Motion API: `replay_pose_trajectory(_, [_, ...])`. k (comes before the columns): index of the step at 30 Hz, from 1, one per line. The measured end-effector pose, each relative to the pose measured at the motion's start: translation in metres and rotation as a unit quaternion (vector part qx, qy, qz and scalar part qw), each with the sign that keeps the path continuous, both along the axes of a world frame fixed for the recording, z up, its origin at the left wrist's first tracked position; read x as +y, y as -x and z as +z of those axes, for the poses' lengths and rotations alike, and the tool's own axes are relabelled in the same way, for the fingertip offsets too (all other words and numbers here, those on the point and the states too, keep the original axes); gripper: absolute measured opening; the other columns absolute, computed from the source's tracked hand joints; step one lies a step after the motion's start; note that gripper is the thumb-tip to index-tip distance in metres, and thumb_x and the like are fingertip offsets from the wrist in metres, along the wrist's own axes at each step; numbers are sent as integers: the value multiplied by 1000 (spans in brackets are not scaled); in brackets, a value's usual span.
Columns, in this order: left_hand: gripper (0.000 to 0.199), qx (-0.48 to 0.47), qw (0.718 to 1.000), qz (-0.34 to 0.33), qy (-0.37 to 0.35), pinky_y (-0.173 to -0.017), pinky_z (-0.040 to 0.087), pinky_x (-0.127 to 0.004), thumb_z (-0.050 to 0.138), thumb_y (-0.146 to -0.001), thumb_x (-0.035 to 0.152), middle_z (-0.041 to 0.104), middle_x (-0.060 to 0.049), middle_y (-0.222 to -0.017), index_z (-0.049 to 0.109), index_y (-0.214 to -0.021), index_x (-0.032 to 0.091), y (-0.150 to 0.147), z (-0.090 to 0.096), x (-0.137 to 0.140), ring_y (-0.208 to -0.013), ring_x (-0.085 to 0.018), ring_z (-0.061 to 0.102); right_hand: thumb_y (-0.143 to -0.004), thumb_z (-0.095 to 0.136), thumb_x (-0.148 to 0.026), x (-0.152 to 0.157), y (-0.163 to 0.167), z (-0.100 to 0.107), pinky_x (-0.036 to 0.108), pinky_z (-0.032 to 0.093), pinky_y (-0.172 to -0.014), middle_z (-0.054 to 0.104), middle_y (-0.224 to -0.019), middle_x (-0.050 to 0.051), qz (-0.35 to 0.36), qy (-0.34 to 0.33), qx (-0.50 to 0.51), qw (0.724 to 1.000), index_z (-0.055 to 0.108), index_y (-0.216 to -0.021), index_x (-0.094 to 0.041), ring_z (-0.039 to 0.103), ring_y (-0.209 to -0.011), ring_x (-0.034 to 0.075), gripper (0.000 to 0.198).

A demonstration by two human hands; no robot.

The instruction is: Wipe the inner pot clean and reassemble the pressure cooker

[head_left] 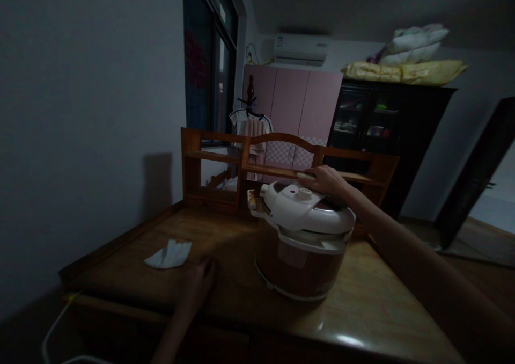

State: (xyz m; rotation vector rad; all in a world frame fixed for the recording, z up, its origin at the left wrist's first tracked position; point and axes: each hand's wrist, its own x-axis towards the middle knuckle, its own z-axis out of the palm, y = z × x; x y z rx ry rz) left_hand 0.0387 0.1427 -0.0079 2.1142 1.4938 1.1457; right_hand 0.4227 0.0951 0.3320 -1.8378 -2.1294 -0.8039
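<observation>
A white and brown electric pressure cooker (301, 262) stands on the wooden desk. Its white lid (295, 208) sits on top, with a round valve knob (304, 194) near the middle. My right hand (328, 181) reaches over from the right, its fingers closed around the lid's handle (306, 176). Low on the desk, left of the cooker, rests my left hand (197, 283), fingers curled in and nothing seen in them. Just beyond it lies a crumpled white tissue (169, 254). The cooker's inside is hidden.
A low wooden shelf (213, 197) runs along the desk's back edge. The wall (100, 138) borders the desk on the left. A white cable (52, 326) hangs at the front left corner. Behind stand a pink wardrobe (289, 101) and a dark cabinet (418, 122).
</observation>
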Motion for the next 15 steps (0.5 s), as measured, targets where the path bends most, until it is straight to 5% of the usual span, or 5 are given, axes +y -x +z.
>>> replay_pose_trajectory(7, [42,-32,999,4,10,-100,44,-48,37,-94,41,69,-17,-113,66,-107,15,-1,3,-4,-106,-32,65,-95,44,-66,-3,5,3,34,47,-78,72,-99,13,-8,17,-5,1000,70,-120,-20,68,-92,30,59])
replay_pose_trajectory(10, [43,-172,985,-6,18,-107,42,-46,45,-91,44,66,-16,-124,61,-118,14,0,11,-8,-118,-29,60,-94,40,-72,-16,3,11,42,46,-91,67,-116,16,31,-15,24,999,55,-140,-17,62,-109,33,73])
replay_pose_trajectory(13, [43,-326,945,11,19,-107,44,-42,52,-89,48,63,-10,-129,59,-122,20,-2,51,-23,-120,-26,60,-98,39,-66,-50,-9,10,48,37,-107,48,-145,16,103,-147,107,978,31,-155,-19,44,-134,32,74])
replay_pose_trajectory(15, [39,-353,935,24,-25,-105,44,-40,55,-90,48,64,-6,-128,60,-122,25,-10,102,-37,-119,-24,60,-102,39,-59,-83,-21,-8,47,37,-107,44,-150,13,136,-261,208,933,31,-155,-23,42,-136,29,65])
